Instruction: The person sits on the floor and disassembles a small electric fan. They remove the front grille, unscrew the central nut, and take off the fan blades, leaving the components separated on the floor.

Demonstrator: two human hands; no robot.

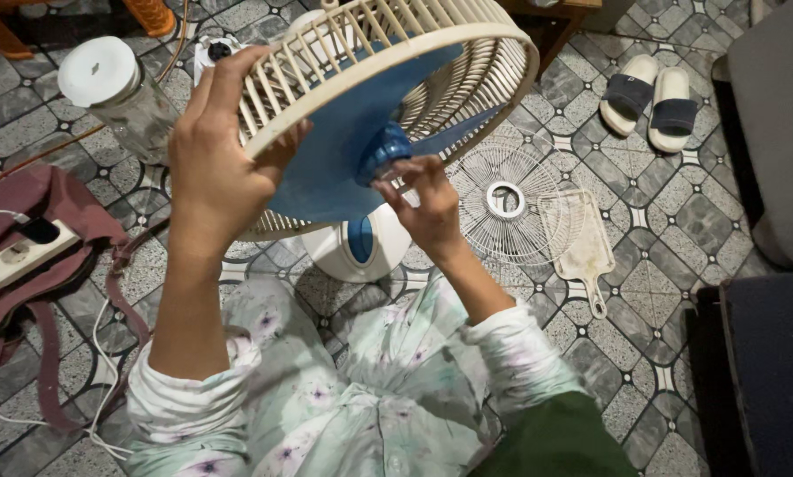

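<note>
The cream rear fan guard [467, 35] is gripped at its rim by the left hand [215, 168], fingers curled over the wire ribs and thumb pressed beneath, so the fan head is kept tilted toward the camera. The right hand [427, 208] is pinched closed around the blue spinner cap [381, 155] at the hub of the blue fan blade [343, 141], fingertips wrapped on its front. The fan sits low on the tiled floor [661, 221], its white-and-blue base [357, 247] just behind the wrists. The detached white front grille [502, 199] lies flat to the right, touching a worn cutting board [580, 247]; a lidded plastic jar [118, 88] stands upper left, a white power strip [21, 252] rests on a maroon bag [52, 212].

For a clean turn of that cap, the blade is best held from spinning, the guard steadied firmly, and the twist kept square to the shaft so that threads are not crossed.
</note>
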